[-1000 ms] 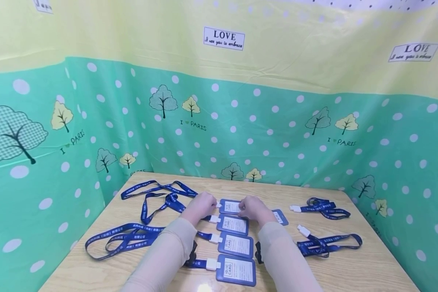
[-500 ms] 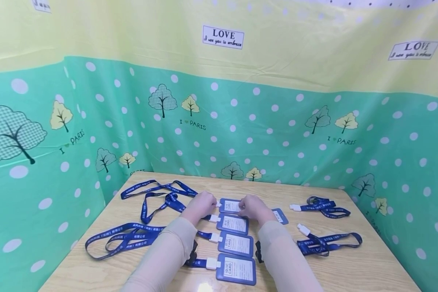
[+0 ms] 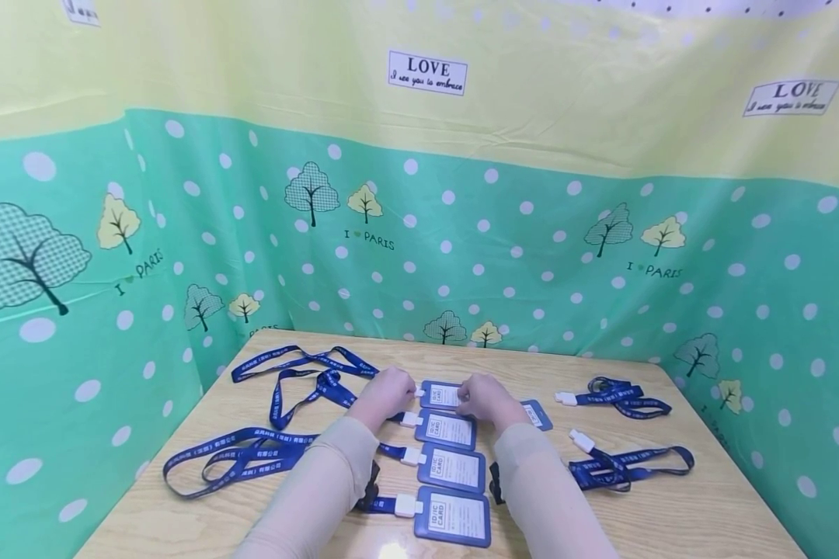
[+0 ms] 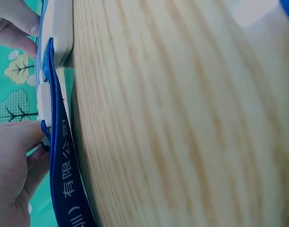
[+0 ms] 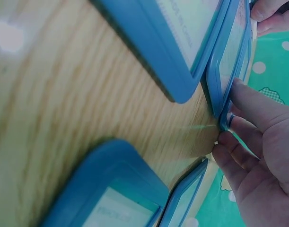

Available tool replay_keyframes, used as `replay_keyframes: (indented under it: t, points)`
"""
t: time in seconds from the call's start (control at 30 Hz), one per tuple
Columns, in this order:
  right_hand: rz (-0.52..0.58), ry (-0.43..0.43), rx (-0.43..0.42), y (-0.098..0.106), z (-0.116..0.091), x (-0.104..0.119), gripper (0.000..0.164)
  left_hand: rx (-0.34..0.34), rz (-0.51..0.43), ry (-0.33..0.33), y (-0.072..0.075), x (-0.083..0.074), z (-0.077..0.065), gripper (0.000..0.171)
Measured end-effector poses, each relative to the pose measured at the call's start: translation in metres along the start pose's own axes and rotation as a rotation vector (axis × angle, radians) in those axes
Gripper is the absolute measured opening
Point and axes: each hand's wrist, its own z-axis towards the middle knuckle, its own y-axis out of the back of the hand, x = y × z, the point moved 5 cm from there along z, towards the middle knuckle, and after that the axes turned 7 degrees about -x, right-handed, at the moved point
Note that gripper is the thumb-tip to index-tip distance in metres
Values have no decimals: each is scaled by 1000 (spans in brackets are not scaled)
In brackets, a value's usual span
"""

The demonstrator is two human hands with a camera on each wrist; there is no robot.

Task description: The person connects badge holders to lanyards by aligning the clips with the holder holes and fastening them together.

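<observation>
My left hand [image 3: 388,394] pinches the blue lanyard close to its white clip, at the left end of the farthest blue ID card holder [image 3: 440,395]. At that holder's right end, my right hand [image 3: 488,397] pinches the edge between thumb and fingers. In the left wrist view, the left thumb and finger close on the strap just behind the white clip [image 4: 43,102]. Nearer to me, more card holders lie in a column: a second [image 3: 446,429], a third [image 3: 450,467] and a front one [image 3: 452,515], each with a clip and lanyard to its left.
Several blue lanyards [image 3: 238,458] spread across the table's left side. Two loose lanyards with white clips, a far one [image 3: 629,398] and a nearer one [image 3: 632,466], lie at right. Another card holder [image 3: 537,415] shows behind my right wrist. A green patterned curtain [image 3: 405,272] surrounds the wooden table [image 3: 699,512].
</observation>
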Motion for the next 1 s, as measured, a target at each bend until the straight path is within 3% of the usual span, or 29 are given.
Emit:
replay_keyframes:
  t: [0.4,1.0]
  points:
    - [16,-34,10,-3,1,-3,40,-4,48,-24,-1,-4,-8,9]
    - [8,-28,-2,0,-1,-1,36,-16,56,-14,1,-5,-8,9]
